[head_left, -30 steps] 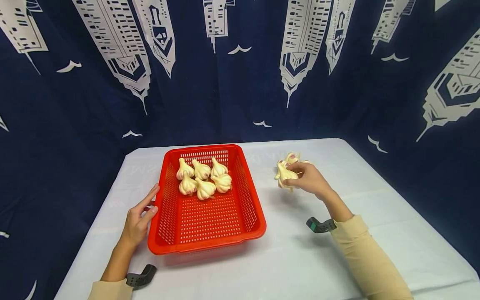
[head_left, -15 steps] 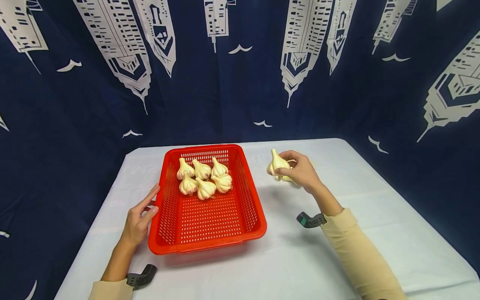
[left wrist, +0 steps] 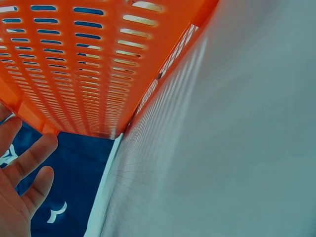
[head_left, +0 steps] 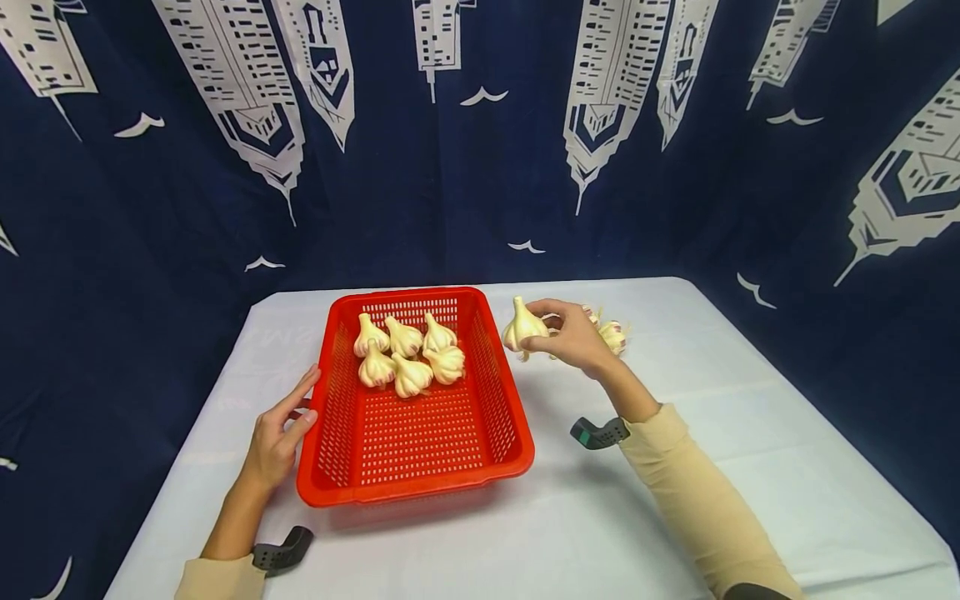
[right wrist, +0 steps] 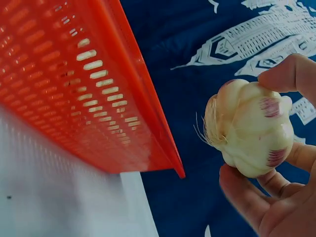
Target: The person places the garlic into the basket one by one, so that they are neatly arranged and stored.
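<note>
My right hand (head_left: 573, 335) holds a garlic bulb (head_left: 522, 327) by its sides, above the table just beyond the right rim of a red plastic basket (head_left: 416, 487). In the right wrist view, thumb and fingers grip the bulb (right wrist: 254, 128), its root tuft facing the basket wall (right wrist: 140, 98). Several more garlic bulbs (head_left: 411, 379) sit in two rows toward the basket's far end. My left hand (head_left: 273, 442) touches the basket's left rim, fingers extended. In the left wrist view, the fingers (left wrist: 37, 153) lie against the rim, some cut off by the frame edge.
More garlic bulbs (head_left: 613, 335) lie on the white-covered table (head_left: 675, 367) behind my right hand, which partly hides them. A dark blue curtain (head_left: 450, 192) with white building prints hangs behind the table.
My right hand has lifted the garlic bulb from the pile on the right and carried it left, close to the basket. The left hand and basket have stayed put.
</note>
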Demonstrator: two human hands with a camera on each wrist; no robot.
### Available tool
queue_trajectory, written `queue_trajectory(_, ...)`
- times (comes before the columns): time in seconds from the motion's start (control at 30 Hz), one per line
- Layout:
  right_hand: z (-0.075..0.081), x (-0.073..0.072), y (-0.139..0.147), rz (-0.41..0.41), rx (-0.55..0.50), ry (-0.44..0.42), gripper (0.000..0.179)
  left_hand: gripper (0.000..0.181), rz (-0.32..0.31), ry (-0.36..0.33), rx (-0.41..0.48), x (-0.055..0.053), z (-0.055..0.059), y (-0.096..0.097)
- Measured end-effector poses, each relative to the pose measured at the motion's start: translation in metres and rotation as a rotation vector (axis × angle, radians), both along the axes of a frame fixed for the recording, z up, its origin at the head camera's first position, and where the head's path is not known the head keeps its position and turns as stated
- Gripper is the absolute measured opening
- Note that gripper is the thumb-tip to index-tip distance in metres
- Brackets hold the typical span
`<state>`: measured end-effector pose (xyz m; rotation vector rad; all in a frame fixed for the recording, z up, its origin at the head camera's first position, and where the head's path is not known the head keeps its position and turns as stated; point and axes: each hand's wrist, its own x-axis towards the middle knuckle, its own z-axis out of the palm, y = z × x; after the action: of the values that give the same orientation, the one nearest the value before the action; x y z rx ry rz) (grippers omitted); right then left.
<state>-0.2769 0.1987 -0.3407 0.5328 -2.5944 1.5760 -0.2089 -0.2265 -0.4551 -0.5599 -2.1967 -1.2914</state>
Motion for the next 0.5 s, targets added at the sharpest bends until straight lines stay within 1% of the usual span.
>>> queue_trajectory(0.23,0.006,-0.005,-0.017,0.076,0.044,0.053,0.052,0.053,0.007,-0.012,-0.010,-0.001,0.001,0.001)
queue_trajectory(0.5,0.013,-0.012,-0.043,0.197,0.116,0.080,0.053,0.053,0.006,-0.001,-0.009,-0.001,0.002,0.000)
